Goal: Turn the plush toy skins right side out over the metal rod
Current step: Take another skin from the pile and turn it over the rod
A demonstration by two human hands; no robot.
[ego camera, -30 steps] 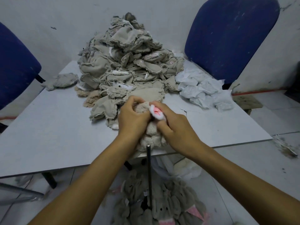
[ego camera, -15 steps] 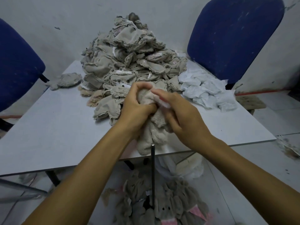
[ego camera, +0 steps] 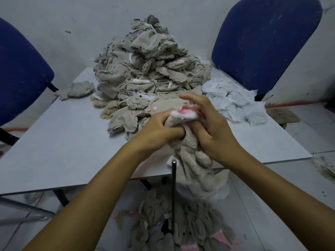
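Your left hand (ego camera: 159, 129) and right hand (ego camera: 212, 127) both grip the skin (ego camera: 192, 153) with curled fingers, just above the rod (ego camera: 173, 192). The skin hangs past the counter (ego camera: 63, 142) edge. The big pile (ego camera: 148, 75) sits at 12 o'clock.

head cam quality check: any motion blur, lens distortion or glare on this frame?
Head view: motion blur smears the right hand fingertips and the white-and-pink patch of the plush skin; left hand, metal rod and pile of skins stay fairly sharp. Wide-angle bowing bends the table edge and both blue chairs. Lighting is flat and dim, no glare.
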